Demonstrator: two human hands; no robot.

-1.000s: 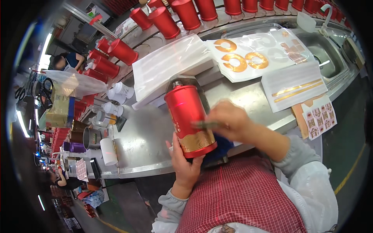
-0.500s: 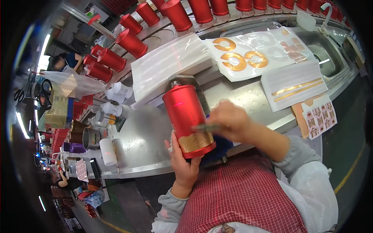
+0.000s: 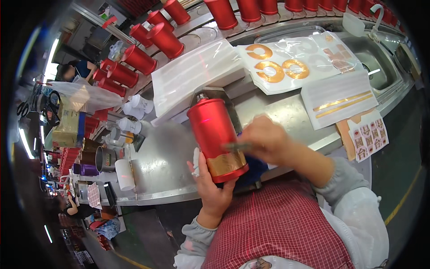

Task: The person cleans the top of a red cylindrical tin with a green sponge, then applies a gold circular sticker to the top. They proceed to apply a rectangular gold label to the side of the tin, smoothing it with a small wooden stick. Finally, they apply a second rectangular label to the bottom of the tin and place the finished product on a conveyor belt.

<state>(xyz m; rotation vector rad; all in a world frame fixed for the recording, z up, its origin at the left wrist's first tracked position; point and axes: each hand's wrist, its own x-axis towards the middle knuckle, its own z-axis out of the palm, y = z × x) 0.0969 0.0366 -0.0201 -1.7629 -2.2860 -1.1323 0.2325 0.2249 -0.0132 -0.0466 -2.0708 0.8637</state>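
A red bottle [image 3: 210, 123] lies tilted in front of me, its neck pointing away toward a dark metal holder [image 3: 233, 110]. Around its lower end runs a gold patterned band [image 3: 226, 164]. My left hand [image 3: 214, 193] cups the bottle's base from below and the left side, fingers closed on it. Something white [image 3: 196, 161], perhaps a cloth, shows at those fingertips. Blurred by motion, my right hand [image 3: 266, 139] pinches a thin dark flat tool [image 3: 237, 146], whose end meets the bottle just above the gold band. The tool's exact kind is unclear.
Sheets with gold ring stickers [image 3: 272, 71] and gold strips [image 3: 342, 104] lie to the right, before a sink [image 3: 378, 67]. A stack of white sheets [image 3: 197, 71] stands beyond the bottle. Red bottles [image 3: 139, 59] line a conveyor behind. A paper roll [image 3: 124, 175] sits left.
Red bottles on the conveyor have shifted. Both hands and the held bottle stay almost in place; the right hand is blurred in both frames.
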